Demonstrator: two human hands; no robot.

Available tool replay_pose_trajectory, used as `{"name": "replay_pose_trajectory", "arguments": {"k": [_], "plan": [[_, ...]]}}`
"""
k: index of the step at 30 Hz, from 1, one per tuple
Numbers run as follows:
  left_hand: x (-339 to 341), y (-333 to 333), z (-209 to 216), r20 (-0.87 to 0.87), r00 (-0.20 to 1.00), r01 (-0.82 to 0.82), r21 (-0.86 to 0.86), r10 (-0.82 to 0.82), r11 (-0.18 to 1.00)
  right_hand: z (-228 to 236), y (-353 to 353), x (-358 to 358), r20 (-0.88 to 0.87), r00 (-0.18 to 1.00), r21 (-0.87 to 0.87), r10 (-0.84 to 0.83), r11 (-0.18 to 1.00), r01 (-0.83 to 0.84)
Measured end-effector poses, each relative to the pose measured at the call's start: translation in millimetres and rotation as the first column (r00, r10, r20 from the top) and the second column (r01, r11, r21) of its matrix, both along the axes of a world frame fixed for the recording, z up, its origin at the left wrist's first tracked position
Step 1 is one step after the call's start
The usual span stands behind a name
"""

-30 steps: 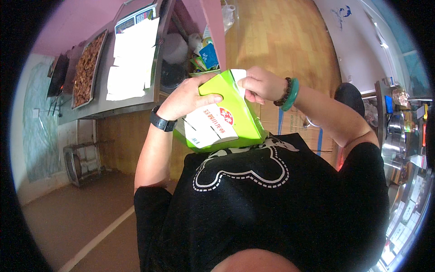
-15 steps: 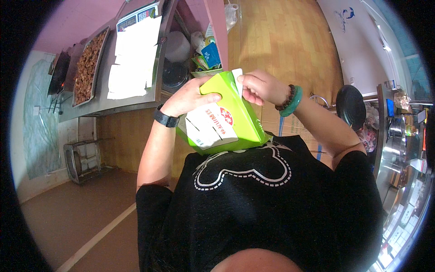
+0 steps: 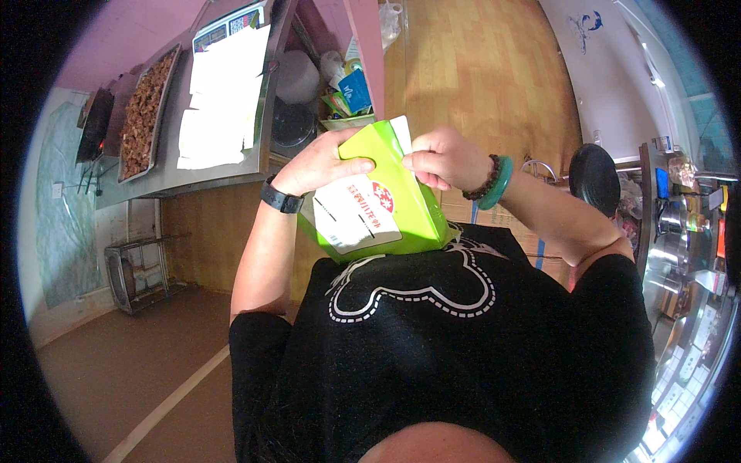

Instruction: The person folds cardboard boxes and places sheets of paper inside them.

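A bright green carton (image 3: 405,204) with a white label and a red emblem is held up against my chest, tilted. My left hand (image 3: 324,162), with a dark watch at the wrist, grips its upper left side, the thumb pressed on the green face. At the carton's upper right, my right hand (image 3: 438,158) has its fingers pinched on the carton's edge, just below a white flap (image 3: 400,134) standing up there. A green bangle and a beaded bracelet circle that wrist. What lies inside the carton is hidden.
On the left, a metal table (image 3: 251,147) carries white sheets (image 3: 220,100) and a long tray (image 3: 171,65) of brown food pieces. Pots and a bin (image 3: 351,122) of packets stand under it. A metal stool (image 3: 123,282) is lower left; a round black object (image 3: 593,179) stands right.
My right hand has moved slightly down along the carton's edge, off the top of the white flap. The left hand keeps its hold on the carton.
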State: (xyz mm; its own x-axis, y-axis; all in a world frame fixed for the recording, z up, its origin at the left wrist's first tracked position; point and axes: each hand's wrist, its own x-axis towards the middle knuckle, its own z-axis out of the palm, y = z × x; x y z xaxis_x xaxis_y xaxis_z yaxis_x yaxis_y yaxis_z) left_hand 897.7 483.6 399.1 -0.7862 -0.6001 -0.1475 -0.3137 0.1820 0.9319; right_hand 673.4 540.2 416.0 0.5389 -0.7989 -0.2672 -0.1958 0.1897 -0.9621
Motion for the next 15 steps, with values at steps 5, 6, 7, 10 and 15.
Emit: {"name": "replay_pose_trajectory", "arguments": {"k": [5,6,7,10,15], "plan": [[1.2,-6.2,-3.4,-0.038,0.999,0.035,0.005,-0.034,0.999,-9.9,9.3,7.2,0.182,0.97,0.054,-0.162,0.986,0.155],[1.3,-7.2,-4.4,-0.044,0.998,0.035,0.017,-0.034,0.999,-11.0,10.2,8.3,0.204,0.961,0.08,-0.187,0.981,0.174],[1.7,-8.1,-6.4,-0.051,0.998,0.036,0.029,-0.034,0.999,-11.7,10.9,9.4,0.225,0.951,0.107,-0.213,0.975,0.193],[1.7,-11.6,-11.5,-0.073,0.996,0.062,0.058,-0.057,0.996,-15.7,13.1,11.2,0.266,0.924,0.153,-0.275,0.958,0.241],[0.7,-15.9,-16.6,-0.087,0.992,0.1,0.124,-0.089,0.987,-12.7,18.8,16.5,0.352,0.853,0.271,-0.384,0.915,0.3]]}}
